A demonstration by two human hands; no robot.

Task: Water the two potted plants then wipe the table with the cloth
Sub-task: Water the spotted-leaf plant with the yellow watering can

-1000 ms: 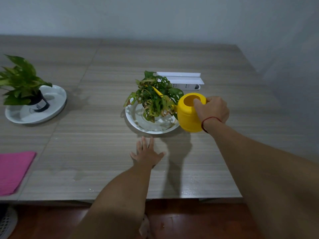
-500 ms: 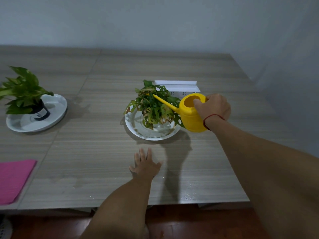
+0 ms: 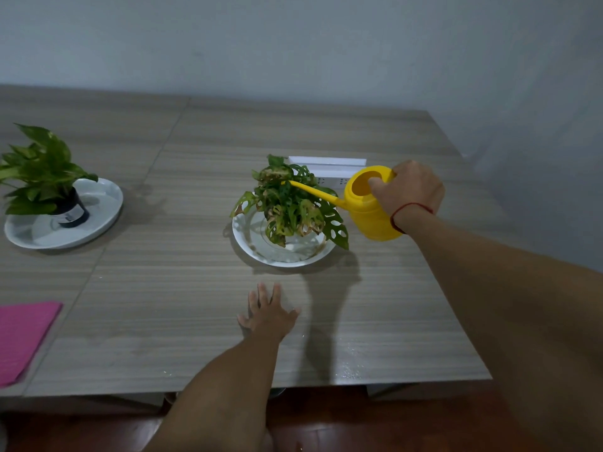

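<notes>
My right hand (image 3: 408,190) grips a yellow watering can (image 3: 368,210), held just right of the middle potted plant (image 3: 287,207). The can's long spout reaches left over the holey green leaves. That plant stands on a white plate (image 3: 277,256). A second potted plant (image 3: 42,177) in a dark pot sits on another white plate (image 3: 101,210) at the far left. The pink cloth (image 3: 19,337) lies flat at the left front edge. My left hand (image 3: 269,314) rests palm down on the table (image 3: 163,305) in front of the middle plate, fingers spread.
A white power strip (image 3: 329,171) lies just behind the middle plant. Water droplets (image 3: 349,363) speckle the table's front right. A grey wall runs behind and to the right of the table. Dark red floor shows below the front edge.
The watering can has risen and tilted back toward level, its spout now over the top of the leaves. My left hand has stayed flat on the table.
</notes>
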